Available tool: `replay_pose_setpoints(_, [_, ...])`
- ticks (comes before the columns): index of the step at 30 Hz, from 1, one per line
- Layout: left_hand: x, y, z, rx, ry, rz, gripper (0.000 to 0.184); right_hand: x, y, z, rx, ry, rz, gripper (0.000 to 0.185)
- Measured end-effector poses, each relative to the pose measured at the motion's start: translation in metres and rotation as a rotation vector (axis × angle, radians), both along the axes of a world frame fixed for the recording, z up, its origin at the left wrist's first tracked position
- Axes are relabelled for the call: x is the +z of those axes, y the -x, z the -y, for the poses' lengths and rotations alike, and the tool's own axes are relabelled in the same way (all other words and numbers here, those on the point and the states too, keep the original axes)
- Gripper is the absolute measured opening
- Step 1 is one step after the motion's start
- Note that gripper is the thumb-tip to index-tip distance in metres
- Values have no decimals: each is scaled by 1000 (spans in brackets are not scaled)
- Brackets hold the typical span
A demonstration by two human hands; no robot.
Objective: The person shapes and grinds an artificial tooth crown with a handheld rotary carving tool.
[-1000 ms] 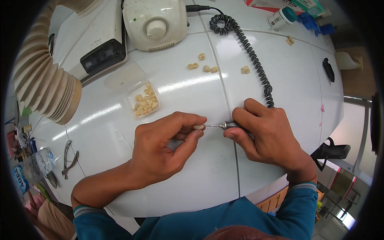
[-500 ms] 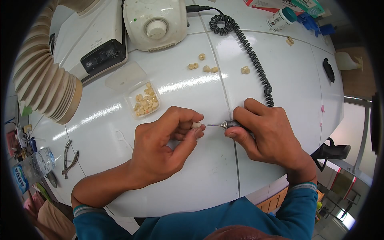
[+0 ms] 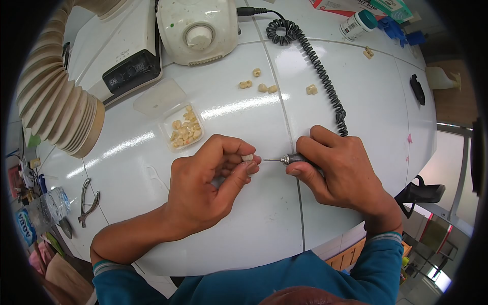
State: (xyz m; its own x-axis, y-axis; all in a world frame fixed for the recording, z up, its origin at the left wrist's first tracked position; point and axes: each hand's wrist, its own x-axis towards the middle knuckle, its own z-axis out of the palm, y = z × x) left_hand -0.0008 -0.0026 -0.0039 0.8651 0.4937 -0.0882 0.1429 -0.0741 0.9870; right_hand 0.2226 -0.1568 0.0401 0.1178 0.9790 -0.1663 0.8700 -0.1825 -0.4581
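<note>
Between the thumb and fingers of my left hand (image 3: 206,183) is a small whitish dental crown (image 3: 247,157). My right hand (image 3: 338,165) is wrapped round a dark rotary handpiece (image 3: 292,158), whose thin bur points left at the crown. A small gap shows between the bur's tip and my left fingertips. The handpiece's rear end is hidden in my right palm. Beyond my left hand sits an open clear plastic box (image 3: 183,129) with many cream tooth-shaped pieces inside.
Several loose tooth pieces (image 3: 262,87) lie on the white table (image 3: 244,223). A coiled black cord (image 3: 320,61) runs from the handpiece side to the white control unit (image 3: 198,33). A ribbed suction hose (image 3: 58,96) hangs at left, above pliers (image 3: 89,203). A teal-capped jar (image 3: 358,24) stands far right.
My left fingers have shifted slightly and turned the crown a little, moving it slightly left and up. My right hand and the handpiece have barely moved.
</note>
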Motion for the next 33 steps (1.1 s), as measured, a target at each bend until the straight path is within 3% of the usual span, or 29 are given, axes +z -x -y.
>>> replay_pose_setpoints(5, [1, 1, -1, -27, 37, -16, 19, 0, 0, -1, 3, 5, 6, 38])
replay_pose_setpoints(14, [5, 2, -7, -99, -195, -50, 27, -3, 1, 1, 25, -26, 58, 41])
replay_pose_setpoints(23, [5, -1, -3, -43, -52, -70, 21, -8, 10, 2, 22, -46, 133, 40])
replay_pose_setpoints(33, [7, -1, -3, -47, -91, -89, 22, -10, 13, 3, 34, -56, 157, 42])
